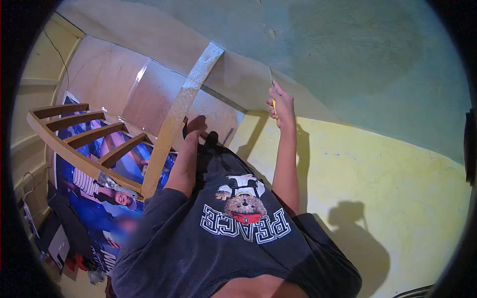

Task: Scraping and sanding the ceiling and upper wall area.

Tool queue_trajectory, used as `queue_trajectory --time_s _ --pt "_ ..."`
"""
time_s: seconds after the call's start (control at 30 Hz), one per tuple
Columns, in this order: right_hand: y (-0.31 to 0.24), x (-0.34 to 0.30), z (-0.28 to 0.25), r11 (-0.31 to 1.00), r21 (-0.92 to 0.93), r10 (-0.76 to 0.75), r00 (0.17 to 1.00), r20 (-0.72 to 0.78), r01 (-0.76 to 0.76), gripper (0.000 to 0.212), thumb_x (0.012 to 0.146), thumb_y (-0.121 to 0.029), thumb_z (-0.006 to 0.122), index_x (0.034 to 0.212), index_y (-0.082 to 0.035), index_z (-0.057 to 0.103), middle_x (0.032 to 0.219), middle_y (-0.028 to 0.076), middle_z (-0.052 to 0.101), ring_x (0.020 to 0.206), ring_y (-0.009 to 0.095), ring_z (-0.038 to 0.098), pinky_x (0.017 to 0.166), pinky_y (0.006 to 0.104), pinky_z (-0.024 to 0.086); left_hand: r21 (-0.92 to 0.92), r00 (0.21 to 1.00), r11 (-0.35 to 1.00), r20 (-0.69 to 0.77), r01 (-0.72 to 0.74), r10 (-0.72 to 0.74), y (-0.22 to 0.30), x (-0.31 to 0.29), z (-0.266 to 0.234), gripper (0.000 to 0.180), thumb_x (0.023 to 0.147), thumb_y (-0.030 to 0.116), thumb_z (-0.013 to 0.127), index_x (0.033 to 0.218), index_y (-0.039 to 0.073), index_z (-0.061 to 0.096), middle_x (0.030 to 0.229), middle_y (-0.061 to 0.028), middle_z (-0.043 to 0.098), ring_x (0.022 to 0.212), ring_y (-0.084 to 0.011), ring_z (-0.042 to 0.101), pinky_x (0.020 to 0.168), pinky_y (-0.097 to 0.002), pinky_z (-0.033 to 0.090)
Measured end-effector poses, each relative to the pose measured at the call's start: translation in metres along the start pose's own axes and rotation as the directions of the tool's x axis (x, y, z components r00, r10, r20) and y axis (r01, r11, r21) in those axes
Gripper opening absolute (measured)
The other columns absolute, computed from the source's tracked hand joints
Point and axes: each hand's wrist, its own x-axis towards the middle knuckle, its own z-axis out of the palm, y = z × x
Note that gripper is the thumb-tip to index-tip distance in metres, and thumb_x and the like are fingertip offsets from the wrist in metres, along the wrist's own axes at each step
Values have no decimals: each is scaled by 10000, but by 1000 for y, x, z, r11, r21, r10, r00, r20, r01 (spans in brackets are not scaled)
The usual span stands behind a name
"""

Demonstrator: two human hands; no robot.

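Nearest to the viewer, a dark grey short-sleeved cotton shirt with a printed animal design (194, 258) fills the lower centre, its two sleeves leading to bare forearms that extend forward. The left hand (198, 123) is beside the right-hand rail of a varnished wooden ladder-like frame with flat rungs (158, 154); its fingers are indistinct, so whether it grips, supports or merely rests there cannot be told. The right hand (284, 107), raised farther forward, is closed around the yellow handle of a slim tool with a narrow, pale metallic blade (274, 103). The blade points away from the body, its tip at the margin of a grey-green, blotched surface (357, 74); contact cannot be confirmed. Judged from this pose, the step in hand is the placing or working of the blade along that margin. The next move would call for a steady wrist, a firm hold on the handle and a shallow blade angle, with balance kept on the left side. Beyond the left forearm, a blue printed poster (87, 218) lies behind the rungs. To the right extends a yellow painted wall (357, 164) bearing the person's shadow; brown panels (149, 94) are visible beyond the frame.
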Motion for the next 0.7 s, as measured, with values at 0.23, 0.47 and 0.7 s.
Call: queue_trajectory --time_s 0.23,0.47,0.7 --pt "-13 -2 13 998 -60 21 1000 -6 -22 566 989 -219 601 1528 -137 452 703 6 538 430 45 356 371 222 277 -8 990 990 -20 -138 138 2 -2 -29 289 888 242 597 1075 61 723 1104 -217 702 1075 -398 666 938 -472 529" --pt "-9 -1 5 998 -39 48 999 -22 -49 561 991 -244 610 1523 -143 462 700 9 529 432 51 355 374 228 283 -426 1000 905 23 26 -18 18 9 -53 483 913 344 530 1165 -49 653 1175 -290 663 1144 -423 626 993 -511 493" --pt "-13 -1 0 996 -32 86 996 -5 -86 558 994 -264 593 1522 -137 464 722 22 533 439 60 347 386 232 284 -637 996 768 -82 -71 25 62 11 -82 342 791 233 569 991 -19 686 1030 -270 703 990 -419 683 841 -470 537"
